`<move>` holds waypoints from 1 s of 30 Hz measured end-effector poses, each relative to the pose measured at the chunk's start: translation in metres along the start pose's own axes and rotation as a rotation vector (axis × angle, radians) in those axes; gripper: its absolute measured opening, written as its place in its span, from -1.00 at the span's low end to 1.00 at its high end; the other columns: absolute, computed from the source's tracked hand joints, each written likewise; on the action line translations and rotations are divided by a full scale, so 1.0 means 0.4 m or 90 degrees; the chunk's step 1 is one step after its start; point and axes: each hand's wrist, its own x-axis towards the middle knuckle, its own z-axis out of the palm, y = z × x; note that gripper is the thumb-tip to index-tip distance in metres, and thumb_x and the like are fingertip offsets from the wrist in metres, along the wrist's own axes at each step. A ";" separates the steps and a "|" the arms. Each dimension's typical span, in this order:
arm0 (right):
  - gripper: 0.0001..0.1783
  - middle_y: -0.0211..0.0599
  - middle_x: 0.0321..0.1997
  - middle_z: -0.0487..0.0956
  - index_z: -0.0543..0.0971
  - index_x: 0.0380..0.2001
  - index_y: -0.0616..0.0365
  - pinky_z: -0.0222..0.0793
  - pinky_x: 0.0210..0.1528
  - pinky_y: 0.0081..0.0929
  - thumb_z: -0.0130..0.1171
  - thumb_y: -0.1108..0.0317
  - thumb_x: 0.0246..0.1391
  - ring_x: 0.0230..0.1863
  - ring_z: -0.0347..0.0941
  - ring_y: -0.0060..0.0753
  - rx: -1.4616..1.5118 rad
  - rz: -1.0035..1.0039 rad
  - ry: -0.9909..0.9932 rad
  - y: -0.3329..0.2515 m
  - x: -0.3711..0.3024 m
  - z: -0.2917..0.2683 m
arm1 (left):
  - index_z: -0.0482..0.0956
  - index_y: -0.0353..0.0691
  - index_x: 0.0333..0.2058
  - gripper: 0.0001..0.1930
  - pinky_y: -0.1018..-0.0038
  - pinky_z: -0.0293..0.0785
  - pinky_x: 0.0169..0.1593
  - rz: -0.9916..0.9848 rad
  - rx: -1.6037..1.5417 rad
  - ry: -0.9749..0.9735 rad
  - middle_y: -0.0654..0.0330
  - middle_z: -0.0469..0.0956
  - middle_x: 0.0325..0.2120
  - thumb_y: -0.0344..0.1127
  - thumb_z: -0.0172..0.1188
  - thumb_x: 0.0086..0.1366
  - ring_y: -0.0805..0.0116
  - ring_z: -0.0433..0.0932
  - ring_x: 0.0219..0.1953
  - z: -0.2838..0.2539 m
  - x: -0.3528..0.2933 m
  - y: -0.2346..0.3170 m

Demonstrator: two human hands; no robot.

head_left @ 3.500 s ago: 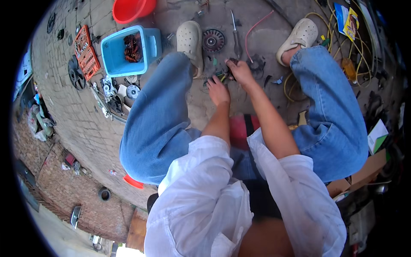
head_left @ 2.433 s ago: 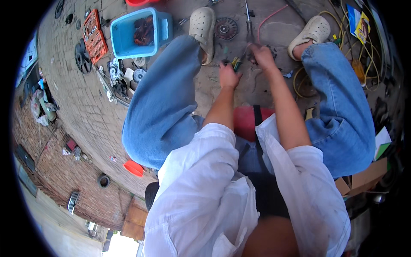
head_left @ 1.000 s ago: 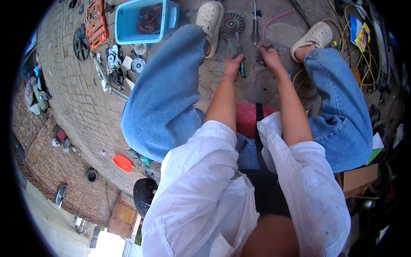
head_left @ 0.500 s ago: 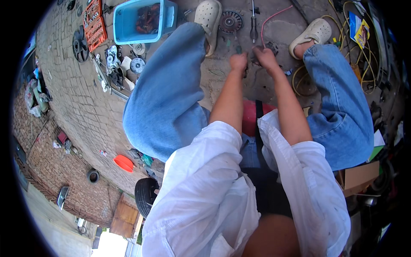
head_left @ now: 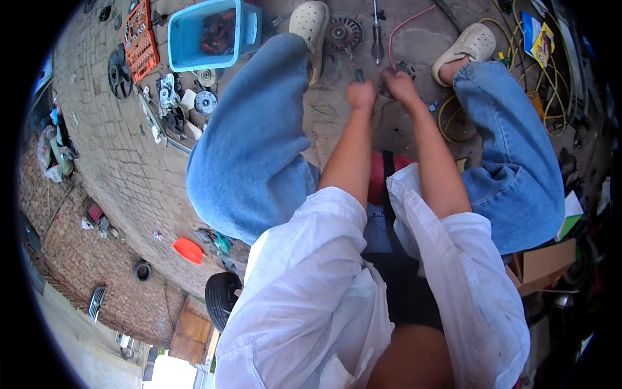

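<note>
My left hand [head_left: 361, 95] is closed in a fist, and a short green handle [head_left: 359, 76] sticks out beyond its fingers; what kind of tool it belongs to does not show. My right hand [head_left: 400, 86] is closed beside it on a dark part, mostly hidden by the fingers. A red wire [head_left: 391, 45] runs away from the fingers of that hand. Just beyond both hands, a screwdriver [head_left: 377, 47] lies on the paving. To its left is a round dark finned rotor [head_left: 344, 33].
A blue bin [head_left: 249, 31] with reddish-brown parts stands at the far left, beside an orange socket set case [head_left: 140, 45]. Loose metal parts [head_left: 170, 97] lie near my left knee. Yellow hose [head_left: 447, 120] coils by my right foot. An open cardboard box [head_left: 547, 262] sits at right.
The view has shifted slightly. My left fist has turned a little around the green handle, and the thin shaft seen beyond it earlier no longer shows. The right hand stays closed in place.
</note>
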 end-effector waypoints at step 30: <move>-0.55 -0.36 -0.68 0.46 0.53 -0.63 0.28 0.20 -0.61 -0.54 0.10 0.05 0.00 -0.66 0.35 -0.55 -0.056 0.018 0.056 -0.043 -0.006 -0.073 | 0.58 -0.41 -0.51 -0.71 0.21 0.45 -0.31 -0.038 -0.019 -0.026 -0.14 0.56 -0.49 -0.25 0.09 -0.07 -0.03 0.58 -0.35 0.034 -0.083 0.128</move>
